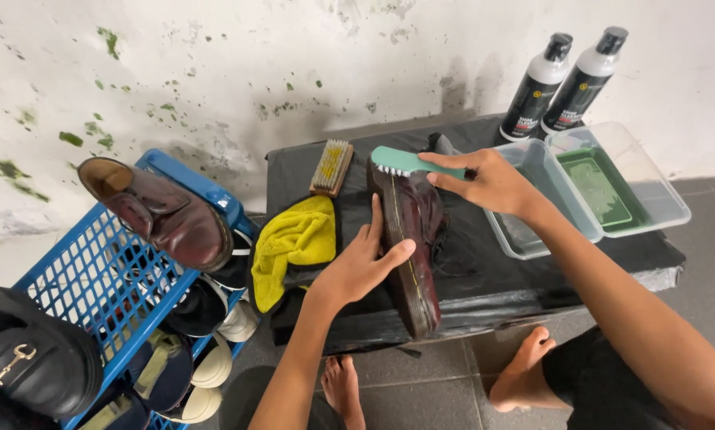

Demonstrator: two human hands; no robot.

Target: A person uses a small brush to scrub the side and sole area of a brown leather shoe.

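A dark maroon boot lies on its side on the black-covered table, sole facing left. My left hand presses on the sole and holds the boot steady. My right hand grips a teal-handled brush, whose white bristles rest against the boot's toe end. Black laces spill from the boot toward the right.
A yellow cloth and a wooden brush lie left of the boot. Two clear tubs and two black-and-white bottles stand at the right. A blue rack at the left holds a brown shoe and other shoes.
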